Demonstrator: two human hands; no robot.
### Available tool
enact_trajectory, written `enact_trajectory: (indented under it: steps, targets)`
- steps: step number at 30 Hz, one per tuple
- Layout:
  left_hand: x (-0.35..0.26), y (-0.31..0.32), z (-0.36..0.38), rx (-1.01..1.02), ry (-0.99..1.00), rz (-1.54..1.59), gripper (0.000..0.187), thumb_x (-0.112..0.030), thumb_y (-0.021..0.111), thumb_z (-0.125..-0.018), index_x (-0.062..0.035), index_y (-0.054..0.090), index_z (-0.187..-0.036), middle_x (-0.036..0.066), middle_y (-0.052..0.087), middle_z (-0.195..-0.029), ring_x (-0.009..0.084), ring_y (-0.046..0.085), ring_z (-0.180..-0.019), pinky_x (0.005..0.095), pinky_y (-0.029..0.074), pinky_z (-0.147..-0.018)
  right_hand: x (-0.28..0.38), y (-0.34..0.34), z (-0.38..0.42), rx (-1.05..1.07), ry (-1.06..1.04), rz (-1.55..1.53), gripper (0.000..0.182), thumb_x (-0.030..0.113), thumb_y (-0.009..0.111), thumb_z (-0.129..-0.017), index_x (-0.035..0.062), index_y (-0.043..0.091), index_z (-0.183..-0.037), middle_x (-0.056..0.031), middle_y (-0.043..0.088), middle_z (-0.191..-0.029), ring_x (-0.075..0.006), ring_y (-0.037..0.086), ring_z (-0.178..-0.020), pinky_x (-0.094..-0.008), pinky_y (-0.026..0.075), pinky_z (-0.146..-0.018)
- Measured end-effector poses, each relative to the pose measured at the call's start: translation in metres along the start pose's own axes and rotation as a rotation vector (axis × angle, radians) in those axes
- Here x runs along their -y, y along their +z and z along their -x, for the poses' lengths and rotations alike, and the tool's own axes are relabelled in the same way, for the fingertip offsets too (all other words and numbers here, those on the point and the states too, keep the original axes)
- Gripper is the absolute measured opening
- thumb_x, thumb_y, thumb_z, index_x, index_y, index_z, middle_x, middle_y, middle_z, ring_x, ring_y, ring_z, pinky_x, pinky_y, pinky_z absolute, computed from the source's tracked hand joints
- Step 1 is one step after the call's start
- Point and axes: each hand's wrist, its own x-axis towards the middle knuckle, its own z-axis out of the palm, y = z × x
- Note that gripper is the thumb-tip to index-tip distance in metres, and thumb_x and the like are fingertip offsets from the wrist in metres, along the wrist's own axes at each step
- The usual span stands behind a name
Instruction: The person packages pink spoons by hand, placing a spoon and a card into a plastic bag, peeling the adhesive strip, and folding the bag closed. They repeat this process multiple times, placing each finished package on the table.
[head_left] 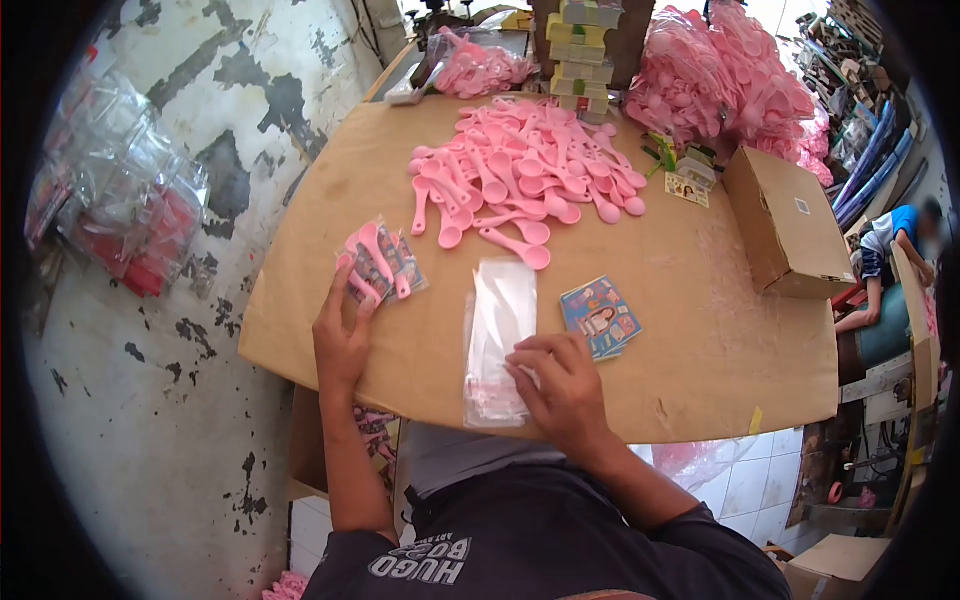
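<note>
My left hand is at the left of the table, thumb and fingers around the lower left edge of a clear packet of pink measuring spoons with printed cards under them. A stack of clear plastic bags lies in front of me, its lower end near the table's front edge. My right hand is bent over the bags' right edge, its fingertips pinched on the plastic. Just beyond it lies a small stack of blue printed cards. A big heap of loose pink measuring spoons spreads across the table's far middle.
A cardboard box stands at the table's right edge. Stacked card bundles and big bags of pink spoons are at the back. A seated person is at the far right. Bags of plastic hang on the left wall.
</note>
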Motion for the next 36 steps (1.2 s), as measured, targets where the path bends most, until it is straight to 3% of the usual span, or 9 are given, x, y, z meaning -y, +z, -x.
enact_trajectory:
  steps: [9,13,23,36]
  targets:
    - [0.003,0.006,-0.002,-0.013,-0.039,0.108,0.054,-0.006,0.064,-0.097,0.001,0.049,-0.149,0.02,0.055,-0.15,0.0293,0.049,-0.142,0.0389,0.038,-0.117,-0.007,0.004,0.008,0.096,-0.024,-0.073,0.016,0.007,0.076,-0.085,0.0035,0.07,-0.099,-0.0118,0.066,-0.106,-0.0309,0.059,-0.1,-0.0417,0.049,-0.087]
    - [-0.002,0.005,-0.002,0.011,-0.081,0.249,0.054,-0.009,0.058,-0.102,0.0045,0.042,-0.151,0.022,0.044,-0.157,0.0309,0.041,-0.147,0.0413,0.035,-0.121,-0.009,0.004,0.012,0.13,-0.027,-0.098,0.015,0.01,0.076,-0.086,0.0047,0.071,-0.099,-0.011,0.065,-0.111,-0.0309,0.059,-0.105,-0.0416,0.047,-0.09]
    - [0.007,0.009,-0.002,-0.04,-0.108,0.223,0.058,-0.008,0.062,-0.1,0.0041,0.041,-0.152,0.022,0.046,-0.155,0.0298,0.045,-0.145,0.0395,0.037,-0.119,-0.009,-0.006,0.013,0.07,-0.038,-0.159,0.018,0.009,0.078,-0.083,0.0084,0.072,-0.1,-0.0078,0.066,-0.115,-0.0297,0.058,-0.105,-0.0417,0.047,-0.091]
    - [0.02,0.007,-0.002,-0.084,-0.199,0.232,0.061,-0.005,0.061,-0.099,0.0019,0.038,-0.155,0.03,0.039,-0.158,0.0337,0.036,-0.15,0.0429,0.033,-0.121,-0.007,-0.006,0.018,0.127,-0.051,-0.278,0.019,0.01,0.077,-0.085,0.0077,0.07,-0.102,-0.0063,0.066,-0.118,-0.0274,0.059,-0.108,-0.0408,0.045,-0.088]
